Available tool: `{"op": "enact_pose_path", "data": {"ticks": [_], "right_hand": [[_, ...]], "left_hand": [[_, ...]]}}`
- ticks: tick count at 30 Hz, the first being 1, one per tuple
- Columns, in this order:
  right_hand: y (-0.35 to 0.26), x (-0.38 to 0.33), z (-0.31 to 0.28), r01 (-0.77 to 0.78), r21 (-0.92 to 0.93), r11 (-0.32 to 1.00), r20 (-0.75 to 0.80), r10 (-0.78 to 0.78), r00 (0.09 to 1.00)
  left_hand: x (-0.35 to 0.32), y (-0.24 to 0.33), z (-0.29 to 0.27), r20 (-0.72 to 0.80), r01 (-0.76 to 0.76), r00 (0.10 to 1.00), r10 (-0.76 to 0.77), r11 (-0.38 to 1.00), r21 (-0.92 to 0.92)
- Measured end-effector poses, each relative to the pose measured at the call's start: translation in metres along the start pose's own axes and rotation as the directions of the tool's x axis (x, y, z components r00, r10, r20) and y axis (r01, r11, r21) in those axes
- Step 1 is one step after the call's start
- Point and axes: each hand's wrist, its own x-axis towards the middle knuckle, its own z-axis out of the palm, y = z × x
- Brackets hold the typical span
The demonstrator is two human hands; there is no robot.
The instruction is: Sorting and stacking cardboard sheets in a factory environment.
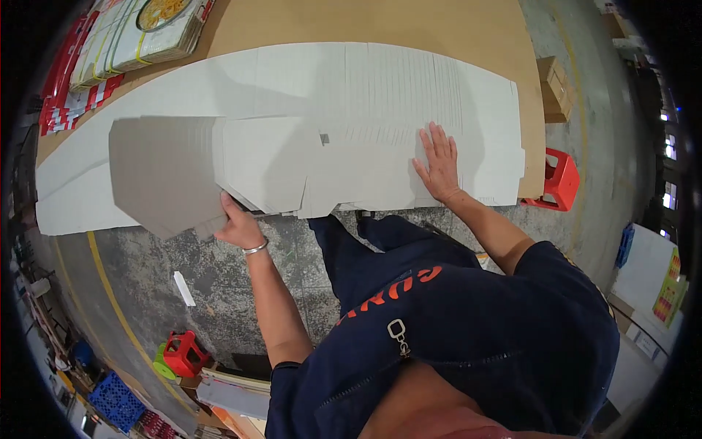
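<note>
A large white cardboard sheet [292,80] with creases and cut slits lies across the table in front of me. On its left part a folded piece shows as a grey-brown cardboard flap [164,164]. At the lower right edge of this flap my left hand [243,228] has closed, thumb up along the edge and the other fingers mostly hidden beneath it. My right hand [440,167] rests flat on the white sheet right of the middle, fingers stretched out and holding nothing. A small dark rectangular opening [325,139] shows in the cardboard between the hands.
At the upper left, a strapped bundle [121,55] carries a round container of yellow bands [161,11]. Red-and-white packaging [62,95] lies beside it. Red stools stand past the table's right end [561,181] and at the lower left [184,353], near a blue crate [117,401].
</note>
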Motion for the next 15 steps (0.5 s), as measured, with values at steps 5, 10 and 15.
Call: {"op": "enact_pose_path", "data": {"ticks": [5,10,15], "right_hand": [[-0.001,-0.005,0.000,-0.015,-0.030,0.999,0.005,0.015,1.000],[0.000,-0.008,0.001,-0.017,-0.028,0.999,0.000,0.017,1.000],[0.003,-0.005,0.000,-0.013,-0.044,0.999,-0.006,0.013,1.000]], "left_hand": [[0.029,-0.002,-0.015,0.237,0.640,0.759,-0.606,0.631,-0.439],[0.009,0.001,-0.009,0.073,0.303,0.949,-0.306,0.952,0.051],[0.017,-0.007,-0.007,0.047,0.248,0.969,-0.244,0.944,-0.215]]}}
